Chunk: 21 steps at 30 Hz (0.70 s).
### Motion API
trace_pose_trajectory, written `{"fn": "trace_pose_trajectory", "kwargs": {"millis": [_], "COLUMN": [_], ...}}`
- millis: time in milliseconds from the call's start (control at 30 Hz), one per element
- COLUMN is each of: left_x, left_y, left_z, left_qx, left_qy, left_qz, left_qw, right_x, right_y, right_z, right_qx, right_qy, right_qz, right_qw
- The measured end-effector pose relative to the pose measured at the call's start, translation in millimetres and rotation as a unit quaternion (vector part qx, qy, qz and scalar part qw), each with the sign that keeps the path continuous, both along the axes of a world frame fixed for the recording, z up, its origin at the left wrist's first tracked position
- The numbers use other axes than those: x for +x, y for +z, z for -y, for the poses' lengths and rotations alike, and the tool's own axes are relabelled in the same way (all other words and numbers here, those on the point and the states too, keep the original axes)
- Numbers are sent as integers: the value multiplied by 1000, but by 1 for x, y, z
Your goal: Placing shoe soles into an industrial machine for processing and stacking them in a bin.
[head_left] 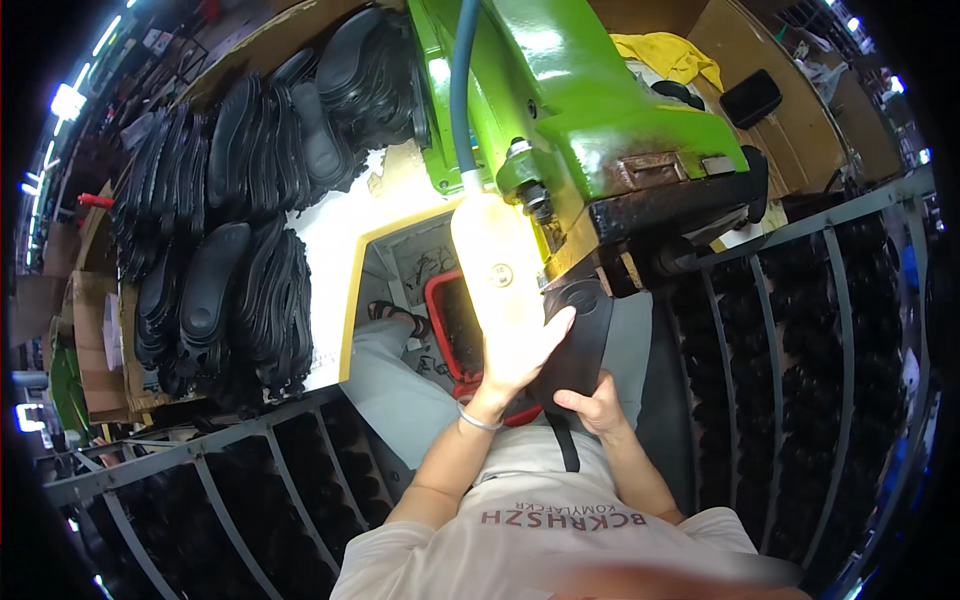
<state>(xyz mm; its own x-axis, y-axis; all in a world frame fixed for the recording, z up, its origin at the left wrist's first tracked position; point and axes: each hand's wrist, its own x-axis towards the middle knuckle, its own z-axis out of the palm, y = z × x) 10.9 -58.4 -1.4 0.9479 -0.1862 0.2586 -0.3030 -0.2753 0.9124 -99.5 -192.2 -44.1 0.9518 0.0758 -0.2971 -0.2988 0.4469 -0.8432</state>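
Note:
A black shoe sole [584,345] is held up in front of the green machine [600,120], its far end at the machine's dark working head [660,225]. My left hand [517,350] grips the sole's left edge, thumb lying along it; bright lamp light washes out part of this hand. At the sole's near right corner, my right hand [600,405] pinches it with the thumb on top. The fingers beneath the sole are hidden. Just above my left hand hangs a glowing lamp [497,255] on a blue-grey flexible tube [463,90].
Stacks of black soles [240,290] crowd the white tabletop [330,270] to the left. Below the machine sits a red bin [440,300] with dark scraps. Metal racks [775,340] full of black pieces flank me. A cardboard box [790,120] with yellow cloth [675,55] stands far right.

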Motion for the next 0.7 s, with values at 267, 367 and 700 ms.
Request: {"fn": "trace_pose_trajectory", "kwargs": {"millis": [267, 367, 700], "left_x": [-10, -7, 4], "left_y": [-1, 2, 16], "left_z": [-3, 1, -38], "left_qx": [-55, -8, -223], "left_qy": [26, 7, -12], "left_qz": [-79, -39, -78], "left_qw": [995, 999, 972], "right_x": [11, 43, 118], "right_y": [33, 49, 66], "right_z": [62, 82, 60], "right_qx": [9, -31, 35], "right_qy": [-212, -272, -206], "right_qz": [22, 61, 163], "right_qw": [977, 960, 964]}}
